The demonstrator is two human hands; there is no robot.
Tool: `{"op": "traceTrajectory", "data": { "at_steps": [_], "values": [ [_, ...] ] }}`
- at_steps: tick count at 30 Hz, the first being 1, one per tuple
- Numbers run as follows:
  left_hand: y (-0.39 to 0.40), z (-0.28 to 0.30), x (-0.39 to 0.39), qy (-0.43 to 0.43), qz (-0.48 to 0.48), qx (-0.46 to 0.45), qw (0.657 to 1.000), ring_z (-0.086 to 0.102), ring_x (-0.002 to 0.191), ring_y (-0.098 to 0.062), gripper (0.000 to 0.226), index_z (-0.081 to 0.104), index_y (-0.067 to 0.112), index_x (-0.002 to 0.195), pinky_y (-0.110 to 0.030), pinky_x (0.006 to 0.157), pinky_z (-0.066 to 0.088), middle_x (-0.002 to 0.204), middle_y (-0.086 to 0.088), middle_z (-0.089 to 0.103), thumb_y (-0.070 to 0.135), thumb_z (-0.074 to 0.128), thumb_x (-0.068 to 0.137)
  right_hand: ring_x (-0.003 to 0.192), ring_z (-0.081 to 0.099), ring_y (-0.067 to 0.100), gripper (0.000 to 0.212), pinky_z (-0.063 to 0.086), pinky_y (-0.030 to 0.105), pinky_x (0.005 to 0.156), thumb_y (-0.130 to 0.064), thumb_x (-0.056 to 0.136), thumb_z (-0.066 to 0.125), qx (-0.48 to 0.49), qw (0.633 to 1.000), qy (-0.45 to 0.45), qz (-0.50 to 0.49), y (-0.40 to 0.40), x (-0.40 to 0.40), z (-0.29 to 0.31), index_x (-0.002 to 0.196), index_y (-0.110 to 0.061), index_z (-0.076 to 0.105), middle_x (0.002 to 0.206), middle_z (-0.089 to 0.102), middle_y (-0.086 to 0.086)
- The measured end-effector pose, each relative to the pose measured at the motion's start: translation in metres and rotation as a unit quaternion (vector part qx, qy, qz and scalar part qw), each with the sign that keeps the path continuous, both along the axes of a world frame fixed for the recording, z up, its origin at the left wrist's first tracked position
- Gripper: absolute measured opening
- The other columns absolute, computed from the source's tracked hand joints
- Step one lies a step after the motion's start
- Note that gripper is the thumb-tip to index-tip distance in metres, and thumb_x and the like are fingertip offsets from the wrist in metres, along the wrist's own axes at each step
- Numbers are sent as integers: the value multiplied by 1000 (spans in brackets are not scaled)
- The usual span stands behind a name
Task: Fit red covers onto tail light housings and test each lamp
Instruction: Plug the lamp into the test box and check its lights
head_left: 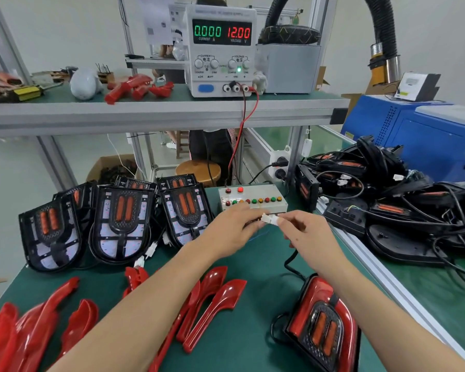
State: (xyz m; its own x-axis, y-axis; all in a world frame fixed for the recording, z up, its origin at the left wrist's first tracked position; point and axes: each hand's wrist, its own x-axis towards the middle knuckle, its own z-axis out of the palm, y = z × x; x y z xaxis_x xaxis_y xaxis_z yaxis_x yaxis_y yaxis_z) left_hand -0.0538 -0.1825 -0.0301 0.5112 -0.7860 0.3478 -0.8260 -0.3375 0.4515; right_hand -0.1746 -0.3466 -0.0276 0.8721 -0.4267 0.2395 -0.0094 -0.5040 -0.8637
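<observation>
Beyond bench, cardboard box [102, 165] holds dark parts (indistinct).

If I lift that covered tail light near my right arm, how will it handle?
The covered tail light will probably feel rigid, its glossy red cover likely slick. Its black cable runs toward the right hand, so it may tug.

Pretty bright, even indoor light, no harsh shadows; just soft ones under the hands [226, 232] on the surface [253, 350]; glossy glare streaks on the red covers [215, 302]; the supply [222, 49] readout glows sharp; wide-angle bends the shelf [159, 114] and frame posts near the edges; corners look a bit soft.
</observation>
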Motion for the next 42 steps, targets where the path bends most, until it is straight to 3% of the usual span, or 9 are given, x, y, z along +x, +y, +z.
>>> {"op": "traceTrajectory", "data": {
  "at_steps": [4, 8, 11, 15, 18, 23, 30, 36, 42],
  "values": [
    [0, 1, 3, -50, 10, 24, 998, 52, 98, -16, 38, 59, 22, 143, -35, 90, 45, 96, 10, 46, 30, 53, 106, 59, 50, 12, 15, 52, 46, 62, -36, 96, 65, -3, 1000, 11, 8, 2, 0, -1, 84, -43, 73, 74, 64, 10],
    [4, 2, 2, -75, -4, 12, 997, 49, 91, -15, 29, 66, 17, 130, -41, 87, 48, 95, 6, 55, 26, 54, 105, 58, 52, 11, 16, 48, 38, 60, -38, 96, 65, -6, 1000, 12, 3, 2, 2, -2, 83, -44, 72, 74, 64, 8],
    [3, 3, -1, -86, -24, 44, 995, 55, 104, -20, 33, 62, 17, 136, -37, 93, 46, 107, -1, 65, 26, 53, 106, 59, 51, 11, 16, 49, 37, 62, -36, 96, 66, -8, 1000, 19, 10, 4, 3, -2, 83, -43, 73, 73, 64, 9],
    [3, 9, -3, -104, -48, 89, 989, 54, 105, -21, 31, 60, 11, 132, -34, 94, 44, 105, -3, 61, 23, 55, 104, 60, 52, 11, 17, 53, 40, 65, -33, 96, 67, -12, 999, 32, 18, 2, 0, 1, 82, -38, 74, 73, 66, 8],
    [4, 16, -3, -121, -53, 111, 985, 56, 103, -25, 22, 66, 8, 117, -38, 93, 44, 103, -7, 65, 21, 54, 105, 59, 54, 10, 16, 50, 25, 59, -31, 95, 69, 14, 998, 38, 52, 2, -3, 2, 81, -34, 75, 68, 66, 3],
    [4, 21, -6, -172, -73, 146, 971, 58, 100, -30, 26, 65, 6, 117, -40, 94, 43, 101, -11, 66, 25, 51, 107, 59, 59, 5, 11, 49, 16, 59, -26, 96, 70, 41, 995, 49, 73, 1, -5, 1, 85, -24, 75, 67, 68, -1],
    [10, 15, -3, -168, -112, 128, 971, 58, 95, -27, 25, 66, 4, 117, -41, 89, 47, 97, -10, 64, 23, 54, 106, 59, 62, 9, 13, 52, 21, 62, -24, 96, 69, 49, 992, 52, 105, 2, -9, -4, 84, -20, 74, 69, 72, 1],
    [14, 8, -4, -173, -139, 97, 970, 59, 89, -29, 21, 68, 2, 114, -41, 82, 49, 91, -11, 64, 17, 59, 103, 60, 64, 10, 16, 53, 24, 63, -28, 96, 70, 50, 991, 65, 109, 4, -14, -10, 81, -30, 73, 71, 73, 2],
    [15, -6, -7, -154, -140, 98, 973, 59, 90, -32, 23, 67, 1, 117, -44, 84, 48, 92, -13, 64, 17, 58, 103, 58, 63, 13, 15, 54, 28, 61, -24, 97, 68, 50, 989, 86, 107, 5, -18, -20, 85, -16, 72, 71, 73, 4]
  ]
}}
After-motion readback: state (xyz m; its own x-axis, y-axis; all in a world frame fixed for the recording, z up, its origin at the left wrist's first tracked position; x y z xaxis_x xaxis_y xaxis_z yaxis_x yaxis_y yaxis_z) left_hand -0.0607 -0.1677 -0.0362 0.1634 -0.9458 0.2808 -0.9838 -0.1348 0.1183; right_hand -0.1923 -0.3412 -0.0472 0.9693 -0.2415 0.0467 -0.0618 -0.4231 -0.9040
